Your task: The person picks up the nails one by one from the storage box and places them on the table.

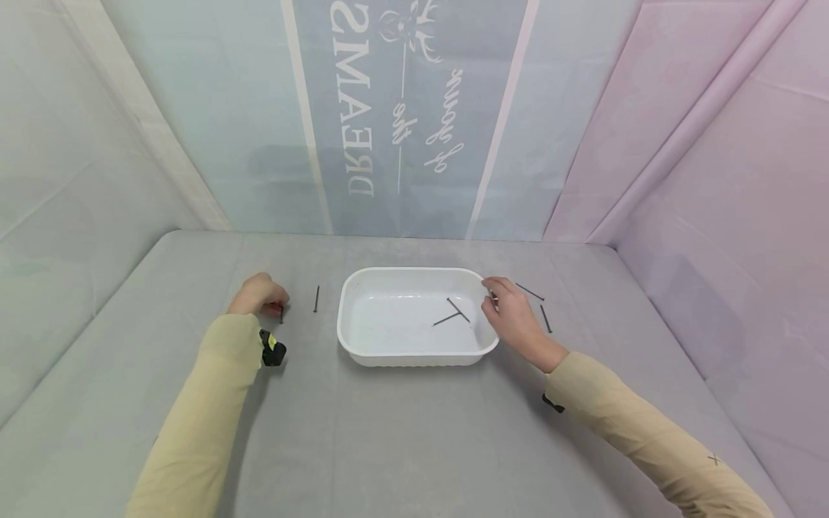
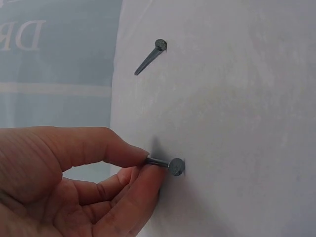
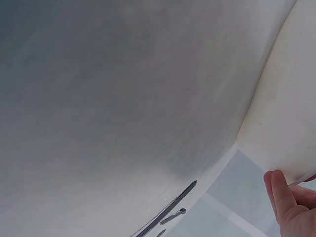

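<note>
Head cam first: the white tray sits mid-table on grey cloth, with two nails making a rough T inside, toward its right end. My left hand has a dark nail, a loose nail lies between that hand and the tray, and two more nails lie just past my right hand. That one's at the tray's right rim, fingertips close together, but I honestly can't tell whether they're pinching the lip or something small. Tray's probably light, stiff, slickish plastic, so I'd take it by the lip. Cloth looks mostly flat, and fabric panels wall the table in, the back panel carrying mirrored lettering. Left wrist cam: thumb and finger nearly together, nail pinched by the shank, flat head poking out; can't tell if it's touching the cloth. I'd guess these are light, rigid, basically unbreakable, but thin and smooth enough to twist or roll, so mid-shank is my pick, clear of the point. Right wrist cam: lots of shaded cloth, fingertips up by the tray's outer wall, nails along the bottom edge.
</note>
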Tool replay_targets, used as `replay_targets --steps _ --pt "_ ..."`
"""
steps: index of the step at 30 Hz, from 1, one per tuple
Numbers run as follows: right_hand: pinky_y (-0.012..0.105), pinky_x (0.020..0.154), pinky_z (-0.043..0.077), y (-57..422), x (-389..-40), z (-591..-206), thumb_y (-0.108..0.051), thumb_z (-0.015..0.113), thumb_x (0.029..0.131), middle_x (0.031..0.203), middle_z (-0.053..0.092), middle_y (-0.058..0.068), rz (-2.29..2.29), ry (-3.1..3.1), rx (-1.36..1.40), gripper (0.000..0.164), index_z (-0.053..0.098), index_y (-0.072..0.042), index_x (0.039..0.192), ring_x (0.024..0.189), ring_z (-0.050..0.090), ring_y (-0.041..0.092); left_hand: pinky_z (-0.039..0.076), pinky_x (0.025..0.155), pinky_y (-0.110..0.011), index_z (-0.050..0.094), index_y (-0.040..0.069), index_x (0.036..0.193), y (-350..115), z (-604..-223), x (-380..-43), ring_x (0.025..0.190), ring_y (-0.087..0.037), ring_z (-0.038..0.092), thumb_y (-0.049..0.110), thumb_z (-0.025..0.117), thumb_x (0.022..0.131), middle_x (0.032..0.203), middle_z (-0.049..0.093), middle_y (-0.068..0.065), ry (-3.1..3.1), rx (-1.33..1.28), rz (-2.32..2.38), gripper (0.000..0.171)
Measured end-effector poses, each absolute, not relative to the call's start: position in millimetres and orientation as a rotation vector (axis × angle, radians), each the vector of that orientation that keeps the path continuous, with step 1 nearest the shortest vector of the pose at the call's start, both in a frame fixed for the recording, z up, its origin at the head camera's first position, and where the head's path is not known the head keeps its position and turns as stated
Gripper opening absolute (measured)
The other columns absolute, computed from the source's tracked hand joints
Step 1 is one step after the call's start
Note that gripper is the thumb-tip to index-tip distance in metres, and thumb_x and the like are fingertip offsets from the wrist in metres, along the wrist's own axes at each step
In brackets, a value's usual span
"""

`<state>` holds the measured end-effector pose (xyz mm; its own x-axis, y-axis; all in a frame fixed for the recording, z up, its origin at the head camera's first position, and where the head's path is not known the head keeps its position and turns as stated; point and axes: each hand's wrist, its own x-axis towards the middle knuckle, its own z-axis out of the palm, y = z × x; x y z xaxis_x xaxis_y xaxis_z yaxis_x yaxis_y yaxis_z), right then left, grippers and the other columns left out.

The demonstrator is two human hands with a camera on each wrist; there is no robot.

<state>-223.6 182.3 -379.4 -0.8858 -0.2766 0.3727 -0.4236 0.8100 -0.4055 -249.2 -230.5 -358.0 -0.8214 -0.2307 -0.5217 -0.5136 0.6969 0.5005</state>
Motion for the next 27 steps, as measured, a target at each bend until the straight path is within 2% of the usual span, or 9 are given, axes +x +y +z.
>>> replay_targets --steps 8,14,27 --pt "0.028 0.072 0.054 181.8 -223.2 -378.7 0.003 0.049 0.084 0.115 0.054 0.021 0.703 -2.704 0.529 0.03 0.055 0.011 0.113 0.092 0.06 0.029 0.053 0.055 -0.022 0.041 -0.02 0.11 -229.4 -357.9 -250.2 0.046 -0.01 0.056 -0.002 0.055 0.077 0.06 0.053 -0.008 2.459 -0.599 0.976 0.04" --pt "0.028 0.073 0.054 181.2 -222.9 -377.9 0.003 0.049 0.084 0.115 0.054 0.021 0.708 -2.709 0.523 0.031 0.055 0.011 0.113 0.092 0.06 0.029 0.055 0.065 -0.028 0.043 -0.017 0.111 -228.2 -350.9 -252.8 0.056 -0.015 0.057 0.0 0.054 0.08 0.07 0.052 -0.01 2.438 -0.561 0.997 0.037" --pt "0.028 0.072 0.054 182.3 -223.5 -378.3 0.005 0.05 0.084 0.113 0.054 0.022 0.717 -2.693 0.549 0.029 0.055 0.011 0.112 0.091 0.06 0.03 0.052 0.075 -0.035 0.042 -0.017 0.119 -205.3 -318.9 -251.8 0.069 -0.023 0.058 0.006 0.054 0.083 0.086 0.055 -0.019 2.555 -0.398 0.828 0.045"
